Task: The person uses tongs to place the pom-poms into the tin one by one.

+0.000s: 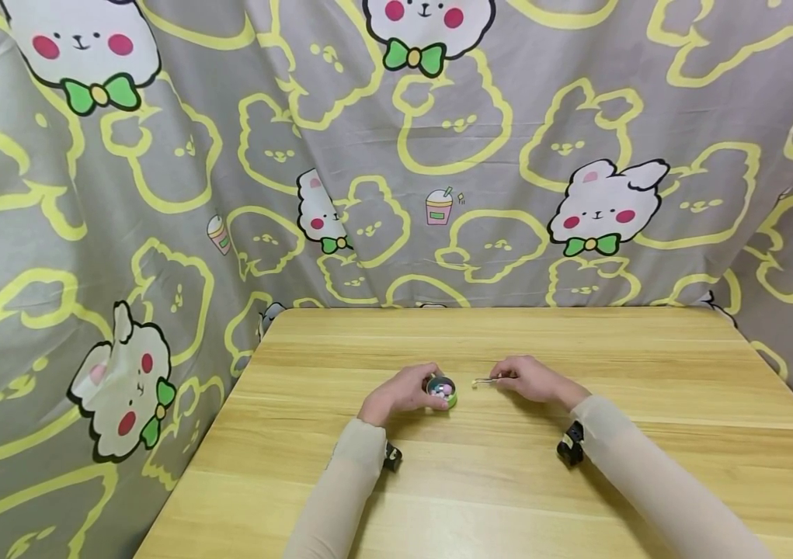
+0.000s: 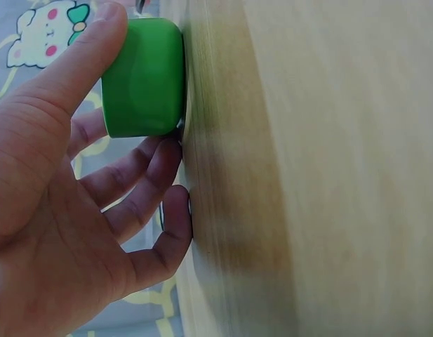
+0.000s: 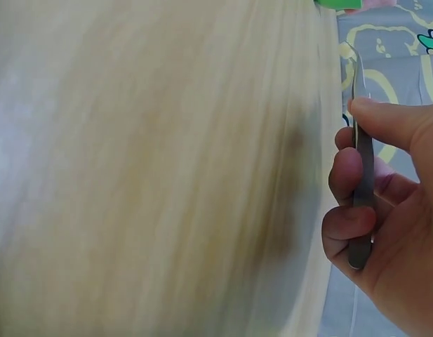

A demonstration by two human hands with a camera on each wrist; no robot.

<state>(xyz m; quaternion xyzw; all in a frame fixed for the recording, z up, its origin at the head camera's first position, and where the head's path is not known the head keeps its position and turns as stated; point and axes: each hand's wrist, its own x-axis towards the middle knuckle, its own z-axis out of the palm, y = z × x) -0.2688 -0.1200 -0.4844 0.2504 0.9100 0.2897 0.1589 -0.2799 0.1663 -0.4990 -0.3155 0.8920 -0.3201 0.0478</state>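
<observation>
My left hand [image 1: 406,390] grips a small round green container [image 1: 452,401] on the table, thumb on the near side and fingers round the back. Inside it lie several small pink, white and bluish pieces [image 1: 442,390], too small to make out. In the left wrist view the container's smooth green wall [image 2: 146,77] shows against the thumb. To the right, my right hand [image 1: 534,379] holds metal tweezers [image 3: 363,175] with curved tips, pointing left toward the container. At their tips is a tiny pale yellow piece [image 1: 476,384], just above or on the table; I cannot tell which.
Both hands work over a light wood table [image 1: 578,481]. A grey curtain [image 1: 494,272] with yellow outlines and white animal faces hangs behind the table's back edge and along the left and right sides. A black wrist camera [image 1: 570,445] sits under the right forearm.
</observation>
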